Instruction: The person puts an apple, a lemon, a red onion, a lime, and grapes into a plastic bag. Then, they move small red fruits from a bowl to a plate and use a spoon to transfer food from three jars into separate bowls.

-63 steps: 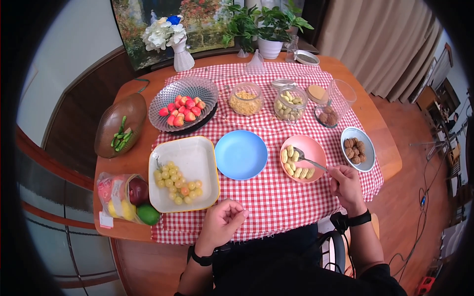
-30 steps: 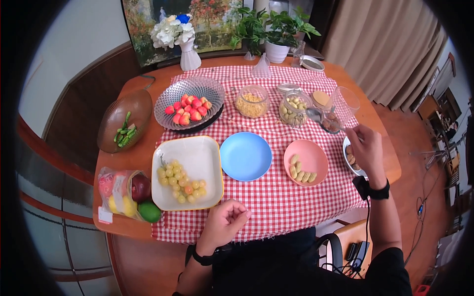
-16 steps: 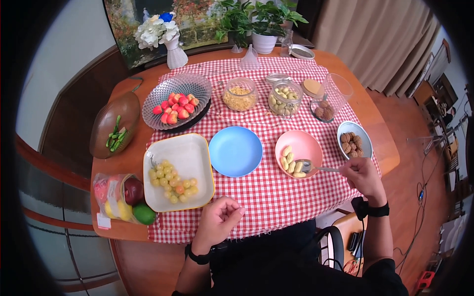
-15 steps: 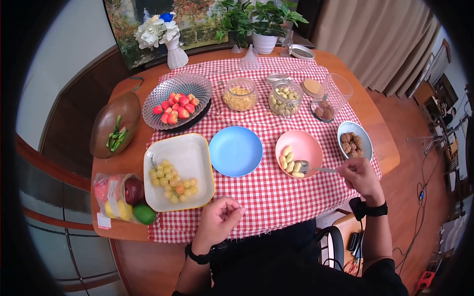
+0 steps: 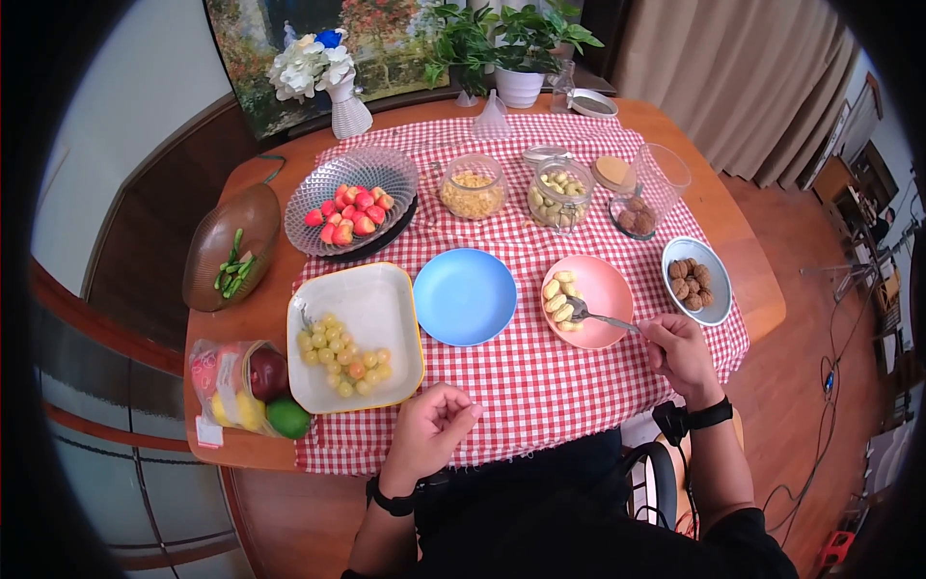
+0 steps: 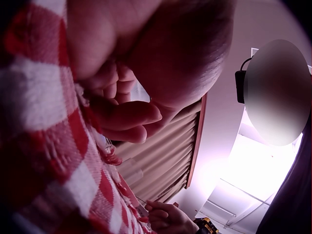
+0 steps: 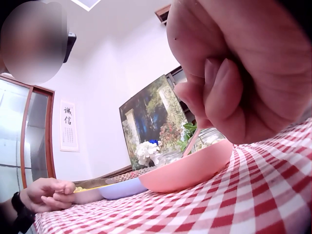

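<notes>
My right hand pinches the handle of a metal spoon at the right of the pink plate. The spoon's bowl lies among several pale, peanut-like pieces at the plate's left side. In the right wrist view the curled fingers are close above the pink plate, and the spoon handle slants down into it. My left hand rests at the cloth's front edge with loosely curled fingers and holds nothing. A blue plate lies between the pink plate and a white dish of grapes.
Behind stand a glass jar of similar pale pieces, a jar of yellow bits and a glass bowl of red fruit. A bowl of walnuts sits right of the pink plate, near a tilted glass.
My right hand came down from near the tilted glass to the pink plate. Since half a second ago the spoon has moved left, and the pieces sit bunched higher. My left hand stays put.
</notes>
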Available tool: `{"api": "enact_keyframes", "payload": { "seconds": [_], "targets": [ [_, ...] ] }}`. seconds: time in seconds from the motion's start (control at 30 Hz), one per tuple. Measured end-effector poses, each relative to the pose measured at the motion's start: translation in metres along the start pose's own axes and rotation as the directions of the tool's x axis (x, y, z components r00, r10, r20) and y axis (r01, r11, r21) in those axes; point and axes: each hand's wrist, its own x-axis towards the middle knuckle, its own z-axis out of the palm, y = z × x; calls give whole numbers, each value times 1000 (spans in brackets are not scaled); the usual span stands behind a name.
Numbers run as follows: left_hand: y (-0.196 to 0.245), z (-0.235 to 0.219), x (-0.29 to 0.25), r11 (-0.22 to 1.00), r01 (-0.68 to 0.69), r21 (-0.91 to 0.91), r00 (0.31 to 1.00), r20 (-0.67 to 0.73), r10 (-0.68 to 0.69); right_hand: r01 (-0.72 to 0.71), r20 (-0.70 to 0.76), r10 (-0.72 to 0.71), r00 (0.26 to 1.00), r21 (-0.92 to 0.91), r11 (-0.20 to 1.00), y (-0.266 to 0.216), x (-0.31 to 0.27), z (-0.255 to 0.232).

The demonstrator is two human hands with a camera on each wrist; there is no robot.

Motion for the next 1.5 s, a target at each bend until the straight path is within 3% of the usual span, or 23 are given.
{"api": "enact_keyframes", "payload": {
  "seconds": [0.3, 0.4, 0.63, 0.7, 0.73, 0.8, 0.83, 0.9, 0.97, 1.03, 1.17, 1.5],
  "targets": [
    [3, 1, 0, 999, 6, -37, 1000, -20, -7, 20, 0, -20, 1000, 130, 991, -22, 1, -13],
    [6, 2, 0, 999, 31, -36, 1000, -3, -31, 93, -26, -90, 996, 161, 983, -46, 10, -23],
    [2, 1, 0, 1000, 9, -30, 1000, 2, -9, 286, -177, -290, 941, -49, 957, -123, 48, -1],
    [1, 1, -1, 999, 7, -33, 1000, -1, -7, 398, -109, -437, 893, -262, 879, -135, 65, 5],
    [1, 0, -1, 999, 10, -38, 1000, -4, -10, 402, -107, -441, 891, -262, 877, -136, 73, 12],
    [0, 1, 0, 999, -2, -46, 1000, -7, 1, 451, -46, -702, 711, -736, 505, -133, 87, 27],
    [0, 1, -1, 998, -9, -56, 1000, -10, 8, 457, -38, -702, 711, -734, 503, -130, 91, 29],
    [2, 1, -2, 999, -13, -44, 1000, -19, 12, 508, 34, -847, 530, -813, 285, -122, 93, 30],
    [4, 0, -2, 999, -12, -36, 1000, -23, 11, 517, 38, -842, 538, -804, 294, -117, 83, 30],
    [7, 1, -2, 1000, -21, -13, 1000, -20, 21, 493, -48, -743, 668, -719, 490, -121, 47, 36],
    [5, 2, 0, 1000, -26, -1, 999, -43, 25, 421, -54, -602, 796, -665, 617, -93, 16, 16],
    [3, 2, 0, 1000, -17, -9, 1000, -10, 17, 181, -161, -324, 932, -567, 803, -18, -14, -3]
  ]
}}
